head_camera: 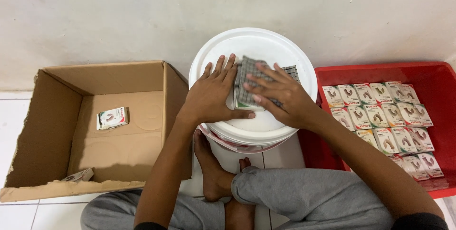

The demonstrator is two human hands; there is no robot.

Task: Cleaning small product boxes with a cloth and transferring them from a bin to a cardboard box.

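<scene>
We are pressing a stack of small grey blister strips (248, 81) flat on the lid of a white plastic bucket (266, 49), which is standing between our knees. The stack is lying directly under our fingers, at the middle of the lid.

These strips are looking thin, light and springy; foil-backed sheets like these are probably sliding easily over each other and over the smooth lid, so they are best squared up by their long edges and pinched across the stack's short sides. A few strips seem to be fanning out beyond the right hand, though the view there is too cramped to be sure.

Our left hand (209, 98) is lying open, palm down, fingers together, butting against the stack's left edge, with the thumb stretching along its near edge. Our right hand (281, 96) is also open, fingers spread on top of the stack, pressing it down rather than gripping it. Both forearms are reaching forward over our crossed legs.

Well to the left of the left hand an open cardboard box (57, 130) is holding one small carton (112, 118). Just beyond the right forearm, a red plastic tray (332, 73) is holding rows of similar cartons (384, 116).
</scene>
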